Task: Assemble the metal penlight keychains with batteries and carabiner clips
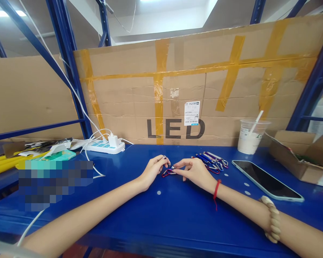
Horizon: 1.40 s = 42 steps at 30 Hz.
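My left hand is closed above the blue tabletop, its fingertips pinched at a tiny metal part too small to name. Facing it, my right hand pinches a small silvery metal piece between thumb and fingers. Just under the fingertips of both hands is a red carabiner; whether it is joined to the pinched pieces is unclear. Beyond my right hand lies a pile of slim blue, purple and red sticks with carabiners, partly hidden by that hand.
A phone lies right of the pile, with a plastic drink cup behind it and an open cardboard box farther right. On the left are a white power strip with cables and yellow tubes. A large cardboard sheet closes the back.
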Each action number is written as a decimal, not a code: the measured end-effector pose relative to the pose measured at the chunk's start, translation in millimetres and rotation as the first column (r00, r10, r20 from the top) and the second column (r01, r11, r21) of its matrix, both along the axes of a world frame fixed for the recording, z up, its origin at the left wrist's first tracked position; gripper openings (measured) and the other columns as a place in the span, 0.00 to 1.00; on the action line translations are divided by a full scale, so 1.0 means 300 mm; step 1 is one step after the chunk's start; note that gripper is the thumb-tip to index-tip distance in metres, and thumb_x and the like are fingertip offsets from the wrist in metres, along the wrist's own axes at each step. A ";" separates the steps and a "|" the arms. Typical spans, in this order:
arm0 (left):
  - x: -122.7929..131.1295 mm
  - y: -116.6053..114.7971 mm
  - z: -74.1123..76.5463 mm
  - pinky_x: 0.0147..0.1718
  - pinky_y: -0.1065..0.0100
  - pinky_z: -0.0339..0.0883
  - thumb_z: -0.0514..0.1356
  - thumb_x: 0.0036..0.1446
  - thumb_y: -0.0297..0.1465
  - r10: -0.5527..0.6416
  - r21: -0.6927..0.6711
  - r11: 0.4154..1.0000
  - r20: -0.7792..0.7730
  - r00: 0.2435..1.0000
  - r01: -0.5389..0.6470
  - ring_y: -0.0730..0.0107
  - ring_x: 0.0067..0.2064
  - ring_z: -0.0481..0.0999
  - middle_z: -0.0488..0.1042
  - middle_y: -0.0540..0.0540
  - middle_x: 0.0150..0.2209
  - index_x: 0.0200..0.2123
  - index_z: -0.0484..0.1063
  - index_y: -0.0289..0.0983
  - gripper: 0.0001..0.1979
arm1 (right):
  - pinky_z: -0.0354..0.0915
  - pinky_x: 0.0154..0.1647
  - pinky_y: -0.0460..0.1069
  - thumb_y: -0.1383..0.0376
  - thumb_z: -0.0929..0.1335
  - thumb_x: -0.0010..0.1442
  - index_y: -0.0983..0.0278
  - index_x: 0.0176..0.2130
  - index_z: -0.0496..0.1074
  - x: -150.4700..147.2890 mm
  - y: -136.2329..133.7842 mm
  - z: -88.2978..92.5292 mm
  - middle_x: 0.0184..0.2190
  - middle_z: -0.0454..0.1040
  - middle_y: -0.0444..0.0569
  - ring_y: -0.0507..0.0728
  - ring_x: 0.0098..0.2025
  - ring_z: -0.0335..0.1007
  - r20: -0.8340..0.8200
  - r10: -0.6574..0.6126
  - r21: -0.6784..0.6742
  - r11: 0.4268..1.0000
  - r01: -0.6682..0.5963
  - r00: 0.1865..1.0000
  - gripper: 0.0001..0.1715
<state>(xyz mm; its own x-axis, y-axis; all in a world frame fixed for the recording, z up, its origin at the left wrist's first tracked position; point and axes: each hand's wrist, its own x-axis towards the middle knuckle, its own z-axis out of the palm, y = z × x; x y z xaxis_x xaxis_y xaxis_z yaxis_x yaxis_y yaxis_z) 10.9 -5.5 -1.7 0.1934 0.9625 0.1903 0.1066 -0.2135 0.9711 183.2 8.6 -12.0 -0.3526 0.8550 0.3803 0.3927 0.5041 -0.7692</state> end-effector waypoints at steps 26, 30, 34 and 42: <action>0.005 0.015 -0.028 0.28 0.73 0.60 0.60 0.48 0.42 0.046 0.122 0.992 -0.035 0.998 -0.042 0.73 0.30 0.67 0.70 0.48 0.28 0.33 0.73 0.35 0.16 | 0.63 0.20 0.47 0.55 0.64 0.56 0.63 0.40 0.73 -0.001 -0.009 0.005 0.39 0.73 0.51 0.46 0.16 0.61 -0.088 -0.076 0.148 0.985 0.088 0.993 0.18; 0.005 0.016 -0.030 0.27 0.73 0.59 0.60 0.47 0.44 0.039 0.142 0.989 -0.051 0.998 -0.032 0.75 0.28 0.65 0.70 0.49 0.27 0.32 0.72 0.35 0.17 | 0.63 0.20 0.46 0.53 0.64 0.55 0.63 0.38 0.74 -0.005 -0.017 0.010 0.37 0.72 0.49 0.46 0.17 0.62 -0.090 -0.041 0.160 0.986 0.055 0.995 0.18; 0.006 0.017 -0.030 0.27 0.73 0.59 0.60 0.48 0.44 0.030 0.157 0.987 -0.052 0.998 -0.022 0.75 0.28 0.64 0.69 0.50 0.26 0.31 0.72 0.34 0.17 | 0.63 0.20 0.46 0.54 0.64 0.56 0.63 0.37 0.74 -0.007 -0.021 0.009 0.37 0.72 0.49 0.46 0.17 0.62 -0.104 -0.033 0.164 0.985 0.050 0.994 0.18; 0.006 0.013 -0.031 0.28 0.72 0.59 0.61 0.47 0.43 0.005 0.148 0.989 -0.085 0.996 0.008 0.75 0.27 0.65 0.69 0.50 0.25 0.31 0.72 0.34 0.16 | 0.64 0.20 0.46 0.54 0.64 0.57 0.62 0.38 0.74 -0.006 -0.020 0.008 0.38 0.72 0.49 0.46 0.17 0.63 -0.153 -0.023 0.175 0.983 0.050 0.988 0.17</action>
